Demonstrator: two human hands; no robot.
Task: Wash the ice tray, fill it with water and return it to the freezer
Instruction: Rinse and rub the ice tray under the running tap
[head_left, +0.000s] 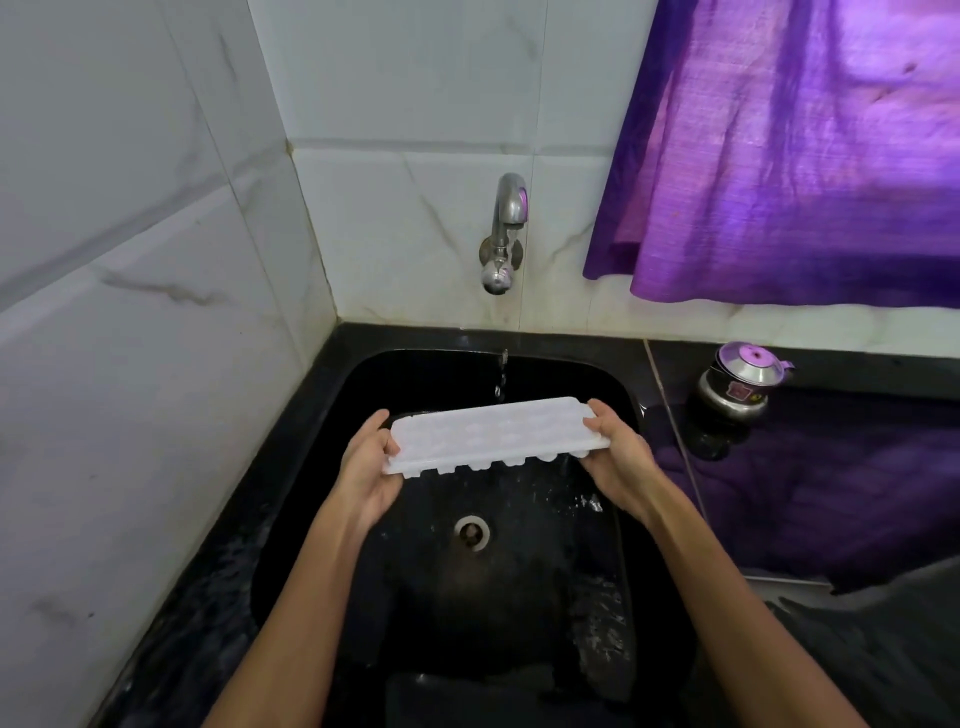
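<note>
At centre frame, above the black sink (322, 499), left hand (366, 467) and right hand (621, 454) each grip one end of the white ice tray (493, 434). Beyond, water falls from the tap (506, 228); a steel pot (737, 384) sits right.

no legible text or labels anywhere
</note>
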